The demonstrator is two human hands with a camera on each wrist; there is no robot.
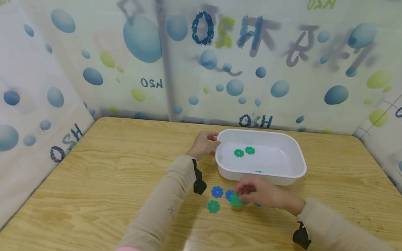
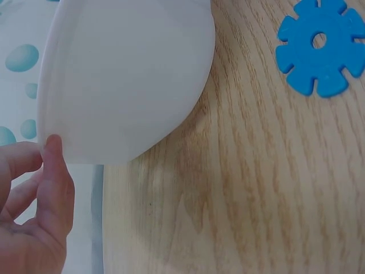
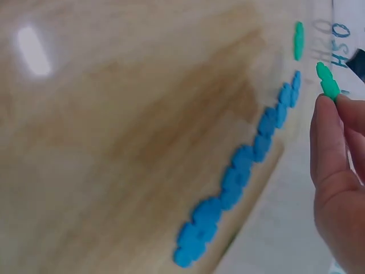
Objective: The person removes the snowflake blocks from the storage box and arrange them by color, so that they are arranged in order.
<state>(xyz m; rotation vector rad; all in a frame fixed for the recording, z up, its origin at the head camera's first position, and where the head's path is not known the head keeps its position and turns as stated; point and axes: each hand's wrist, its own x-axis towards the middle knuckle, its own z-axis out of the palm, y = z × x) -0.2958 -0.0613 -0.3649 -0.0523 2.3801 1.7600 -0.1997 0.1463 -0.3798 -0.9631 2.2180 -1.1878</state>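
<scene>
My left hand (image 1: 204, 145) pinches the left end of a white plastic tub (image 1: 296, 168) by its rim, and the left wrist view shows thumb and fingertip on that rim. In front of the tub, my right hand (image 1: 261, 192) holds a green snowflake disc (image 1: 236, 200) between thumb and fingers. This disc is over the row of blue snowflake discs (image 3: 232, 178), raised off the table in the right wrist view. Another green disc (image 1: 213, 206) lies nearer me than the leftmost blue disc (image 1: 217, 192). My right hand hides part of the row.
Two green discs (image 1: 239, 153) lie in the tub at its left, and a sliver of green shows above its near rim. The wooden table (image 1: 107, 181) reaches back to a patterned curtain (image 1: 236, 68), which also hangs at both sides.
</scene>
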